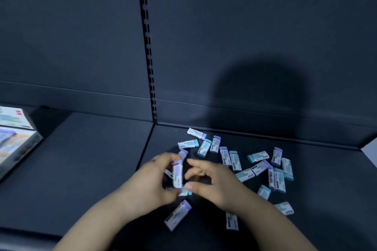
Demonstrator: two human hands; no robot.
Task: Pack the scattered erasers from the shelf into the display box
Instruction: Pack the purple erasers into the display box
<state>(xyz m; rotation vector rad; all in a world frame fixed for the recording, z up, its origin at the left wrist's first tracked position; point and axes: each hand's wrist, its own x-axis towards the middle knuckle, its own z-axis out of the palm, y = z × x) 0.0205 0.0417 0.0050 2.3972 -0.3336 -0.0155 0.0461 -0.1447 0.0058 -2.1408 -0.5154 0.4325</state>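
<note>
Several small erasers (263,166) in white sleeves with purple or teal ends lie scattered on the dark shelf (91,169). My left hand (151,181) grips a purple-ended eraser (177,175) upright, with more erasers tucked in its palm. My right hand (212,181) is close beside it, fingers curled, its thumb touching a teal-ended eraser (186,191) below the held one. The display box (14,138) stands at the far left edge of the shelf, only partly in view.
A slotted upright (149,47) divides the dark back panel. Loose erasers lie near the shelf's front edge (177,218) and under my right forearm (232,221). The shelf's right end wall (367,144) bounds the pile.
</note>
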